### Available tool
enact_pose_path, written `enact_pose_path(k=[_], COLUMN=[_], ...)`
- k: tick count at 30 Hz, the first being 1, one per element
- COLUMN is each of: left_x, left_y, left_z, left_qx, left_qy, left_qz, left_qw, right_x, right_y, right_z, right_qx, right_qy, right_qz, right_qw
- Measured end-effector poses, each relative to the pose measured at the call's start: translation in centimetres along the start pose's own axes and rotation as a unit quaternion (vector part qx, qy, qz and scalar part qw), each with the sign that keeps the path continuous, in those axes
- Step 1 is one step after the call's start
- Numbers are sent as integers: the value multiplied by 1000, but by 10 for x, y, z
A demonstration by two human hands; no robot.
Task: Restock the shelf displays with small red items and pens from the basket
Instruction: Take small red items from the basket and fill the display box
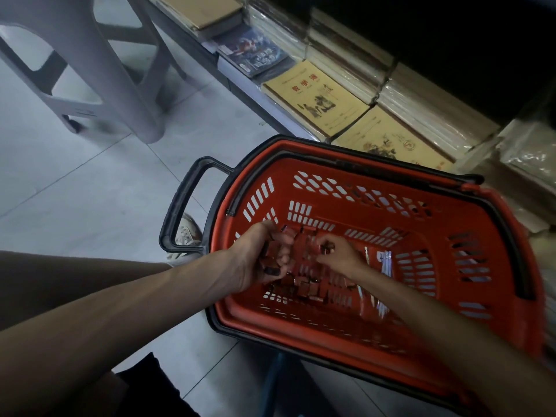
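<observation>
Head view: both hands inside red basket (355,188) on floor, beside low shelf (255,94) w/ notebooks (316,97). Left hand (258,257) cupped, gripping several red items (304,284); right hand (340,254) pinches one. Pens (386,263) lie just right of hands.

Dim scene; shelf (451,40) recess black, edges warped, hands (255,257) perhaps motion-blurred.

Bare forearms, brown trousers (75,272) (pale sneaker (188,236)).

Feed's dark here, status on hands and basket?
Left hand cupped, holding small red items. Right hand pinching one. Both inside basket. Pens untouched. Nothing blocking.
</observation>
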State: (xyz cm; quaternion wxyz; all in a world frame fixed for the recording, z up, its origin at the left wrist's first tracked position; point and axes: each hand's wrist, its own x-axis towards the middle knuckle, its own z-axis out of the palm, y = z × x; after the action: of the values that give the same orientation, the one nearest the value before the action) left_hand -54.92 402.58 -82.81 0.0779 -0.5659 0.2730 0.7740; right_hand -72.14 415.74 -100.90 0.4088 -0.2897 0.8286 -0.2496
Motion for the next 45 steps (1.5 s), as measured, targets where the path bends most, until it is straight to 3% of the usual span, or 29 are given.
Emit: enact_pose_path(k=[4,9,13,16,19,25,32,38,45], left_x=[2,2,-4,-18,-33,-52,-61,-77,-115], left_y=[0,-2,-2,-3,-4,5,22,47,65], left_z=[5,11,27,46,65,84,103,139,212], left_qx=[-16,-20,-48,-63,-74,-106,-122,-92,11], left_qy=[-2,-11,-73,-159,-221,-242,-266,-338,-370], left_qz=[-15,-17,-10,-8,5,40,56,80,181], left_qw=[1000,1000,996,985,973,964,955,933,911], right_x=[-37,-73,-109,-140,-163,-189,-217,-243,-270], right_y=[-27,-59,-102,-135,-154,-164,-164,-157,-148], right_z=[-49,-83,-107,-120,-131,-155,-189,-235,-285], right_qx=[-5,33,64,-15,-141,-153,77,240,342], right_qy=[9,14,-3,18,17,37,184,191,232], right_qz=[-69,-78,-173,-262,-296,-324,-271,-186,-194], right_qw=[998,996,983,965,944,933,942,934,890])
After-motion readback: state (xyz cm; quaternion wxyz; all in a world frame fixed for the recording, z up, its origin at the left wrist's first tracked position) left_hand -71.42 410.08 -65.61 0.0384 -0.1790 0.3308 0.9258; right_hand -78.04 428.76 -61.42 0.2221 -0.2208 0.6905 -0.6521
